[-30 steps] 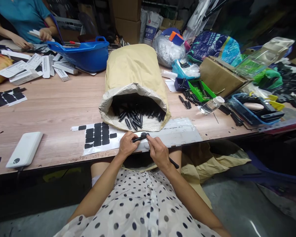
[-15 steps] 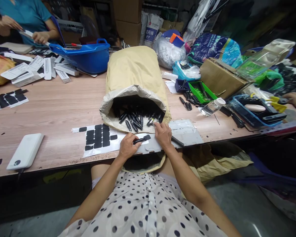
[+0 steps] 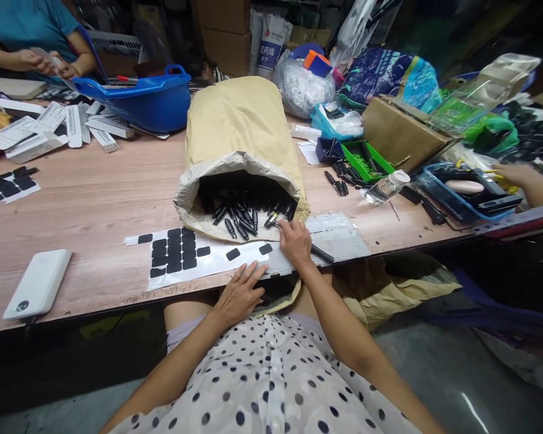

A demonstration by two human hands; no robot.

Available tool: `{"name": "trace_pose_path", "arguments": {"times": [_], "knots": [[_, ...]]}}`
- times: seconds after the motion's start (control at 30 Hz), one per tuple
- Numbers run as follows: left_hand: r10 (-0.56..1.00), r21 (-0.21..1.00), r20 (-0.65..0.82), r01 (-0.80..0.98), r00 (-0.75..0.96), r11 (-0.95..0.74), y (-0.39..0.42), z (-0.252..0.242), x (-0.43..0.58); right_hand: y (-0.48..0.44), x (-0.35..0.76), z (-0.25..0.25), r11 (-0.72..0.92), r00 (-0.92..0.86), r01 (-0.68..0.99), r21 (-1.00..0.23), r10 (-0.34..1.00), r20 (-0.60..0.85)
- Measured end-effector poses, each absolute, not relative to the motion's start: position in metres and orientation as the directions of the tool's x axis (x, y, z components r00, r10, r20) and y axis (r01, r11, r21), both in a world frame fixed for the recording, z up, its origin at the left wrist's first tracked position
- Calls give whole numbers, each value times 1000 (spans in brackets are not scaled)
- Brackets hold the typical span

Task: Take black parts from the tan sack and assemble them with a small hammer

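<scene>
A tan paper sack (image 3: 239, 120) lies on its side on the wooden table (image 3: 95, 199), its mouth toward me, with several small black stick-shaped parts (image 3: 242, 220) inside. My right hand (image 3: 295, 241) rests at the sack's mouth, fingers curled, fingertips on a part there. A thin black tool (image 3: 322, 254) sticks out from under its palm. My left hand (image 3: 242, 292) hangs at the table's front edge with fingers spread and nothing in it. A white backing sheet with several black pads (image 3: 176, 256) lies just left of my hands.
A white power bank (image 3: 38, 283) lies at the front left. A blue basin (image 3: 140, 99) and white packaging stand at the back left by a person in teal (image 3: 31, 27). A green tray (image 3: 366, 160), bottle (image 3: 384, 190), blue tray (image 3: 461, 199) and another person's hand (image 3: 520, 178) are at the right.
My left hand has let go of the black part it held and dropped to the table edge, now open. My right hand went from that part forward to the sack's mouth.
</scene>
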State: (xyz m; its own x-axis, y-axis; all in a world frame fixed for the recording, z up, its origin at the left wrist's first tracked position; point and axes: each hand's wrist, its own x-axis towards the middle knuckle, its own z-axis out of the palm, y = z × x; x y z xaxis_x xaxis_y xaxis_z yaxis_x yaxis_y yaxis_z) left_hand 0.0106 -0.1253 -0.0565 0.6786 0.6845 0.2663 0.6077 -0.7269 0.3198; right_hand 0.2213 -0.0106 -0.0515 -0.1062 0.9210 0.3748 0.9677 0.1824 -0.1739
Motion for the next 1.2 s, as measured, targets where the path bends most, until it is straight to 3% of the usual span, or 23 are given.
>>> {"name": "trace_pose_path", "arguments": {"times": [0.17,0.33,0.4,0.5,0.6,0.7,0.8,0.87,1.0,1.1,1.2], "knots": [[702,294,238,639,671,-711,-124,-64,14,-11,220,-52,170,-92,969,-176,920,380],[759,458,282,613,587,-644,-118,-42,12,-10,219,-53,180,-97,966,-184,918,385],[845,548,332,644,419,-534,-101,-30,11,-10,218,-52,173,-93,968,-181,920,380],[952,650,305,721,40,-238,-57,-17,8,-10,217,-52,167,-91,970,-175,923,374],[947,648,190,758,-259,77,-11,-15,4,-10,217,-52,170,-95,970,-174,922,375],[928,617,56,744,-368,257,18,-22,2,-9,217,-53,173,-97,970,-171,920,380],[924,618,-9,724,-381,305,24,-24,-1,-8,217,-54,184,-106,968,-171,916,387],[937,640,53,733,-344,233,17,-18,-3,-8,217,-55,189,-109,967,-172,914,391],[966,647,244,756,-84,-97,-18,-6,-7,-9,218,-54,178,-104,969,-171,923,372],[971,659,192,715,141,-234,-48,-11,-10,-9,218,-53,168,-100,971,-168,931,352],[957,694,157,662,244,-283,-65,-27,-12,-9,219,-52,164,-95,971,-174,932,351]]}}
